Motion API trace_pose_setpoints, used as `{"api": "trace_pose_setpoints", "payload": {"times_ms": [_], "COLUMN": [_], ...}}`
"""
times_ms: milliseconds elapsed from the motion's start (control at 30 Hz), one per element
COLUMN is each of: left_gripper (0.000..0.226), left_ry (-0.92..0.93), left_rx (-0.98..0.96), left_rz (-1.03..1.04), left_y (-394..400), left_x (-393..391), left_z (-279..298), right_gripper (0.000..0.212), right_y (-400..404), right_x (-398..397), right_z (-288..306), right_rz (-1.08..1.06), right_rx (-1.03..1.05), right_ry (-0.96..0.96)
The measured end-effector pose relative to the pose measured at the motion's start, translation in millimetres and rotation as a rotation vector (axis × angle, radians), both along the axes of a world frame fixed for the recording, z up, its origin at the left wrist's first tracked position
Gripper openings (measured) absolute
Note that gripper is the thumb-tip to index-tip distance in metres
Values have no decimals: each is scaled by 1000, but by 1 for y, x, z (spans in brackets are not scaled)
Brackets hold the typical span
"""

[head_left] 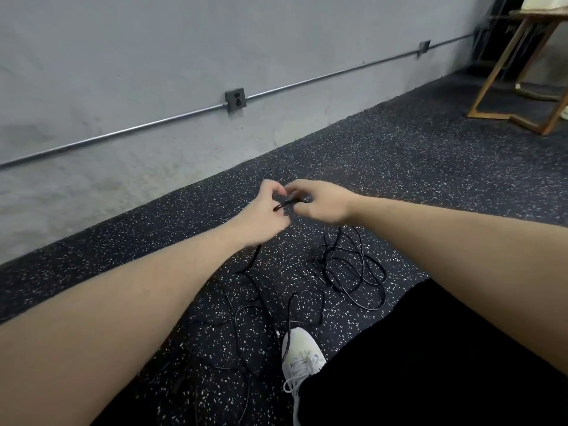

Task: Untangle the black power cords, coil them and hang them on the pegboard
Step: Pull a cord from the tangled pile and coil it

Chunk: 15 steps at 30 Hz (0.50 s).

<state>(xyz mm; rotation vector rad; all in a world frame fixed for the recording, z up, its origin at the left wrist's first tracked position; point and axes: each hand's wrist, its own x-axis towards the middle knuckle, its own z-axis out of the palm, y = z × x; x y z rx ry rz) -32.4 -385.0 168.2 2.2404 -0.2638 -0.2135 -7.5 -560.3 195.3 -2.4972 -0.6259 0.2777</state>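
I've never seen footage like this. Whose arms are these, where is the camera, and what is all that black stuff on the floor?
There is no machine here. A person wears one wide-angle camera on the head, looking forward and down, so the two bare arms reaching out are their own. The left hand and right hand meet in the middle, both pinching a short stretch of black cord between the fingers. More black power cords lie in loose, tangled loops on the speckled dark floor below the hands. A white shoe and a black trouser leg belong to the same person. Behind runs a grey wall with an outlet box. A wooden frame stands at the far right. No pegboard is in view.
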Motion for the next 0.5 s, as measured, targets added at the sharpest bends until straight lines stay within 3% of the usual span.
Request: {"api": "trace_pose_setpoints", "payload": {"times_ms": [100, 200, 333, 500], "left_gripper": [40, 30, 6, 12], "left_ry": [-1, 45, 166, 167], "left_rx": [31, 84, 177, 305], "left_rz": [-17, -50, -139, -99], "left_y": [7, 17, 36, 63], "left_x": [-5, -8, -12, -12], "left_z": [5, -1, -17, -44], "right_gripper": [20, 31, 34, 35], "right_y": [10, 4, -6, -18], "right_x": [-3, -3, -1, 8], "right_z": [-1, -1, 0, -3], "right_rz": [52, 51, -41, -231], "right_rx": [60, 147, 292, 256], "right_ry": [86, 117, 9, -49]}}
